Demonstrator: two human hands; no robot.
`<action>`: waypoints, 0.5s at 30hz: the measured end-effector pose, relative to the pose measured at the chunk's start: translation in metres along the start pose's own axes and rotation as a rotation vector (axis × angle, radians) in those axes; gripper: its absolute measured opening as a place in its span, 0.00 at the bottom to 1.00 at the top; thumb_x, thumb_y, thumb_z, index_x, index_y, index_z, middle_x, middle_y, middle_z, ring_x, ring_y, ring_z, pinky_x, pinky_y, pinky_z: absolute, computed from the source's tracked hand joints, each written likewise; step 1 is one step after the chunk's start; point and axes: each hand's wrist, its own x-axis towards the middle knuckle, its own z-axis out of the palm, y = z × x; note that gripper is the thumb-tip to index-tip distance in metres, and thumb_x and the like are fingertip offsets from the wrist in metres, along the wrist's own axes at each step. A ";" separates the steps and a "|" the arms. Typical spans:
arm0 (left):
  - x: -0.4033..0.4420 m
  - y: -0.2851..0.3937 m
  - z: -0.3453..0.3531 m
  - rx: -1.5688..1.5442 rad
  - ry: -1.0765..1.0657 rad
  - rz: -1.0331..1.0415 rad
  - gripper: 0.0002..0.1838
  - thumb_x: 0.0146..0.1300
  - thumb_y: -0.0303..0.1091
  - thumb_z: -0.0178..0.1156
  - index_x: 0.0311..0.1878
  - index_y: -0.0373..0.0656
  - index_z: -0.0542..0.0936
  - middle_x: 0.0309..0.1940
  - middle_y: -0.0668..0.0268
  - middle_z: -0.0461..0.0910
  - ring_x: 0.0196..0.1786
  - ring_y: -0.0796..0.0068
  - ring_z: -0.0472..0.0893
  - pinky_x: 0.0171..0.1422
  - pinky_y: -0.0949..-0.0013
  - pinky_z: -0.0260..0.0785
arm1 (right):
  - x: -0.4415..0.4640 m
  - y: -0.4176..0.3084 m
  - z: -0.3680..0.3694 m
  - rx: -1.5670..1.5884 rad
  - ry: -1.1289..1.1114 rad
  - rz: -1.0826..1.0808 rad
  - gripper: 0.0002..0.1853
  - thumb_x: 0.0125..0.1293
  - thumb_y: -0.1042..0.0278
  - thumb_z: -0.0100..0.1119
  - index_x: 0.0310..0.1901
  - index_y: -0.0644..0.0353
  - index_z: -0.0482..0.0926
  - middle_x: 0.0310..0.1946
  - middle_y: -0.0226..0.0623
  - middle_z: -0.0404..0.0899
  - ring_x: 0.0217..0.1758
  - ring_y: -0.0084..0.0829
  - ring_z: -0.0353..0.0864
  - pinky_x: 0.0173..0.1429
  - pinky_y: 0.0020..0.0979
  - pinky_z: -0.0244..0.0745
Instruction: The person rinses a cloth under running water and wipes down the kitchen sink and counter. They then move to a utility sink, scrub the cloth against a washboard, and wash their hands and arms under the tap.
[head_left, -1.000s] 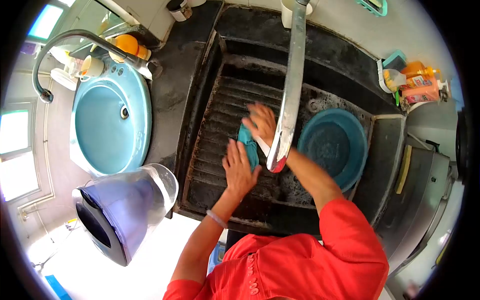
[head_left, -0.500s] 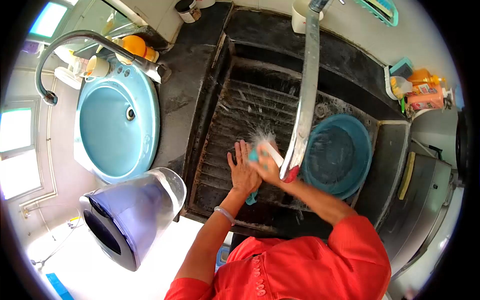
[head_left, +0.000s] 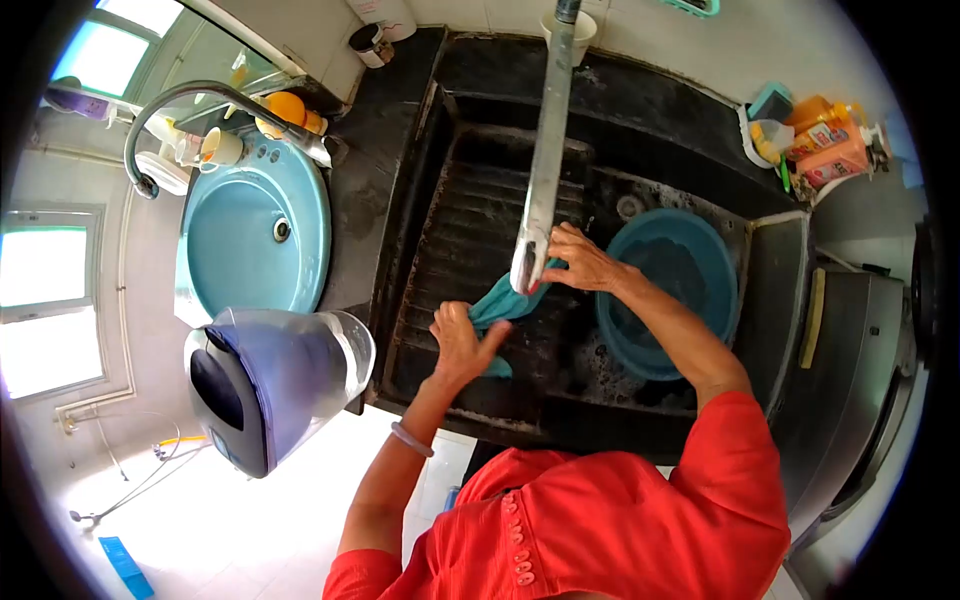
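A wet teal cloth [head_left: 502,303] stretches between my two hands above the ribbed washboard part of the dark sink [head_left: 450,215]. My left hand [head_left: 461,342] grips its lower left end, and a small flap of teal hangs or lies below that hand. My right hand [head_left: 583,260] pinches the upper right end beside the tip of the metal faucet [head_left: 547,160], which partly hides the cloth there. No stream of water shows clearly. Just right of my right hand, a round blue basin [head_left: 617,330] with water in it sits in the sink.
On the left is a light blue washbasin [head_left: 240,245] with a curved tap [head_left: 190,90]. A purple and clear appliance [head_left: 275,375] stands at the lower left, close to the sink's edge. Orange and pink bottles [head_left: 835,160] stand at the back right, and a white cup [head_left: 583,38] behind the faucet.
My hands, earlier together on the cloth, have moved apart with it stretched between them. The splash under the faucet has gone. The whole view has shifted slightly.
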 end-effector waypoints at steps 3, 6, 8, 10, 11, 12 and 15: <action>0.014 0.013 -0.037 -0.171 -0.006 -0.035 0.09 0.65 0.34 0.55 0.34 0.38 0.71 0.28 0.56 0.70 0.34 0.54 0.71 0.40 0.57 0.61 | -0.019 -0.025 -0.013 -0.192 -0.164 0.035 0.15 0.51 0.54 0.69 0.33 0.56 0.80 0.33 0.30 0.70 0.43 0.31 0.67 0.51 0.37 0.56; 0.019 0.046 -0.074 -0.232 0.035 0.035 0.07 0.64 0.29 0.57 0.32 0.38 0.73 0.24 0.55 0.73 0.28 0.54 0.74 0.32 0.61 0.64 | -0.023 -0.046 -0.025 -0.337 -0.186 0.096 0.13 0.51 0.57 0.69 0.33 0.55 0.81 0.32 0.27 0.70 0.42 0.29 0.67 0.53 0.35 0.53; 0.018 0.053 -0.088 -0.236 0.087 0.058 0.05 0.62 0.27 0.60 0.34 0.37 0.74 0.24 0.56 0.76 0.25 0.57 0.76 0.29 0.67 0.66 | -0.020 -0.078 -0.050 -0.316 -0.164 0.157 0.11 0.50 0.60 0.70 0.31 0.56 0.81 0.30 0.24 0.70 0.41 0.28 0.66 0.53 0.33 0.52; 0.017 0.060 -0.105 -0.200 0.108 0.096 0.04 0.62 0.27 0.60 0.34 0.37 0.75 0.24 0.57 0.76 0.25 0.60 0.76 0.30 0.67 0.66 | -0.021 -0.100 -0.066 -0.205 -0.068 0.085 0.12 0.50 0.59 0.71 0.31 0.56 0.81 0.28 0.26 0.70 0.39 0.28 0.67 0.53 0.33 0.52; 0.018 0.065 -0.115 -0.196 0.110 0.129 0.04 0.61 0.26 0.60 0.35 0.38 0.75 0.25 0.58 0.76 0.26 0.62 0.76 0.31 0.68 0.66 | -0.021 -0.109 -0.072 -0.150 -0.021 0.050 0.13 0.50 0.59 0.71 0.30 0.57 0.81 0.27 0.27 0.70 0.38 0.28 0.67 0.54 0.33 0.53; 0.018 0.070 -0.122 -0.176 0.136 0.163 0.03 0.61 0.25 0.60 0.35 0.38 0.75 0.25 0.58 0.76 0.26 0.61 0.76 0.31 0.68 0.66 | -0.021 -0.115 -0.077 -0.036 -0.043 0.087 0.13 0.50 0.59 0.71 0.30 0.57 0.80 0.27 0.27 0.71 0.36 0.27 0.68 0.52 0.33 0.55; 0.020 0.085 -0.137 -0.051 0.203 0.329 0.03 0.60 0.24 0.60 0.36 0.38 0.76 0.26 0.58 0.74 0.25 0.59 0.76 0.29 0.65 0.66 | -0.023 -0.130 -0.088 0.301 -0.051 0.233 0.14 0.49 0.60 0.72 0.30 0.59 0.79 0.26 0.30 0.71 0.34 0.26 0.70 0.45 0.32 0.62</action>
